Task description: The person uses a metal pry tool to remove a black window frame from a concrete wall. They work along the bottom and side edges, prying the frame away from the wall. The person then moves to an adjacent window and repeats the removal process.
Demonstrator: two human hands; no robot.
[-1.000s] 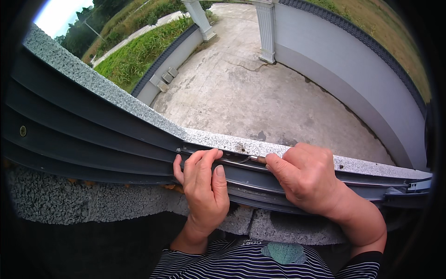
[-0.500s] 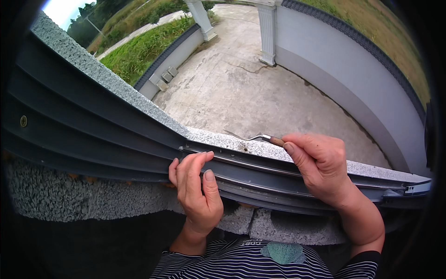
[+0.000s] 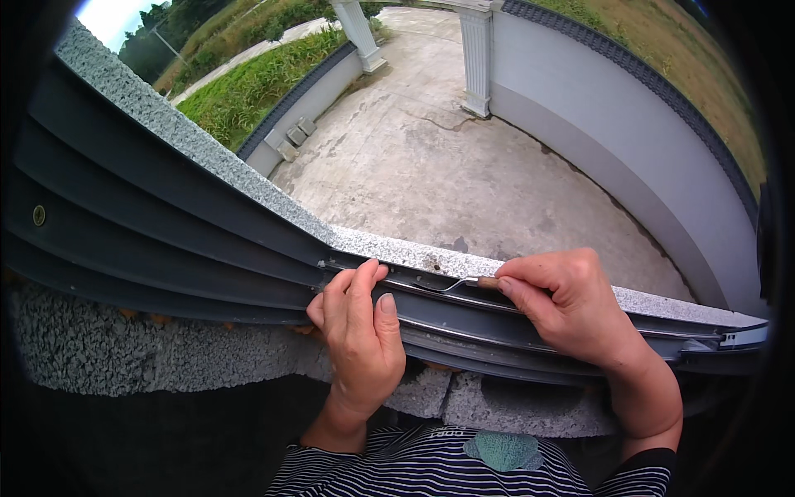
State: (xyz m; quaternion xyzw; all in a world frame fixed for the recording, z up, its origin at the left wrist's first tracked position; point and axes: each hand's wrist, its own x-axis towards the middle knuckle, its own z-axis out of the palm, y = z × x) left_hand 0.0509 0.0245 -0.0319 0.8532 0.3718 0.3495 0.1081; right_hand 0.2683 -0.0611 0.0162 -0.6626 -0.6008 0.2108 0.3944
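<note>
My left hand (image 3: 356, 340) rests on the dark grey window track (image 3: 447, 323), fingertips over its upper metal rail near the inner corner, holding nothing. My right hand (image 3: 571, 306) grips the wooden handle of a small metal trowel (image 3: 449, 287). Its thin, cranked blade reaches down into the groove along the upper rail, a little right of my left fingertips. A speckled stone ledge (image 3: 397, 247) with a dark patch of dirt borders the track on the outer side.
The dark side frame (image 3: 166, 207) with a screw rises to the left. Rough grey blockwork (image 3: 99, 348) lies below the track. Down outside are a concrete yard (image 3: 464, 182), white walls (image 3: 621, 132), gate pillars (image 3: 476, 66) and grass (image 3: 224, 95).
The trowel lifted above the ledge half a second ago and is now back down in the groove. My left hand has shifted slightly up and right since half a second ago.
</note>
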